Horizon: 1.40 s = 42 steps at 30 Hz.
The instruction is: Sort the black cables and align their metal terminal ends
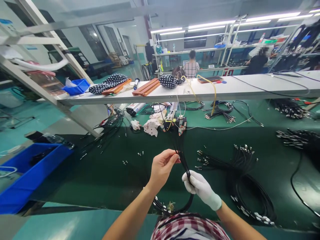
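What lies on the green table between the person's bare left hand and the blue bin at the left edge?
In the head view, only bare green table lies between the left hand and the blue bin.

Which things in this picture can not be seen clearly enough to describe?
- Head view: the lower ends of the black cable bundle pass behind the checked clothing at the bottom edge.
- The right hand covers the part of the bundle it grips.
- The small test fixture on the table is too small to read.
- The blue bin is cut off by the left edge; its contents are dark.
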### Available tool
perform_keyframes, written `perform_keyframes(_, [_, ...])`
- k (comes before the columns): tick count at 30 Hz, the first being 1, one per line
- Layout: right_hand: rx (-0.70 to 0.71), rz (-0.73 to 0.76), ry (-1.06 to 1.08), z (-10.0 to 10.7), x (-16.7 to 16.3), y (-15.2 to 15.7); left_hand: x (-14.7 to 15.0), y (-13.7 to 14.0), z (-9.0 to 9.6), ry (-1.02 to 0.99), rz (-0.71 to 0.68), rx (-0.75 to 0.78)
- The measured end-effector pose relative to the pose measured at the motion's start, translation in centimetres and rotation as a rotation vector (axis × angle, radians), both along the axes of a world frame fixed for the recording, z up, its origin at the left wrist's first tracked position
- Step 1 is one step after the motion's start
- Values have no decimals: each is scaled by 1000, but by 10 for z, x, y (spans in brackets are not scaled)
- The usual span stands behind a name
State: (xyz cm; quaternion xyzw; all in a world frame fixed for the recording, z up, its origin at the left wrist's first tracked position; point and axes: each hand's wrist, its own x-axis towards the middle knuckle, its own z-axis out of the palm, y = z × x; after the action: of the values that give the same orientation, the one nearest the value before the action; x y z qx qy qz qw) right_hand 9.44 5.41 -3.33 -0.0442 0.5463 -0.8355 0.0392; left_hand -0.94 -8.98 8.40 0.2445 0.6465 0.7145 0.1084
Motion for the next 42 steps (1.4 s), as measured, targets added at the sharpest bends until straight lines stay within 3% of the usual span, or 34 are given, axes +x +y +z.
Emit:
perform_keyframes(8, [-65,75,22,11,-6,2,7,1,-6,152,27,-78])
perform_keyframes(16, [-21,27,-5,10,-2,0,16,-6,-35,242,-109,-297])
perform_keyframes(18, [-10,38,-24,6,0,-1,12,-6,-31,191,-154,-239])
perform_keyframes(22, [91,108,-59,11,-2,6,3,7,-10,-163,-327,141])
perform_keyframes(25, [405,151,41,42,-11,35,0,24,-1,-324,-357,262])
perform_keyframes(27, [617,-14,165,78,-17,59,3,34,0,-344,-379,235])
perform_keyframes(30, [716,-333,365,140,-25,83,12,47,-2,-348,-487,165])
perform_keyframes(33, [926,-381,659,185,-30,84,21,57,-3,-331,-569,119])
perform_keyframes(37, [1195,-196,849,202,-31,79,27,66,-5,-271,-622,107])
perform_keyframes(42, [1316,-223,842,199,-24,83,29,68,-4,-211,-637,63])
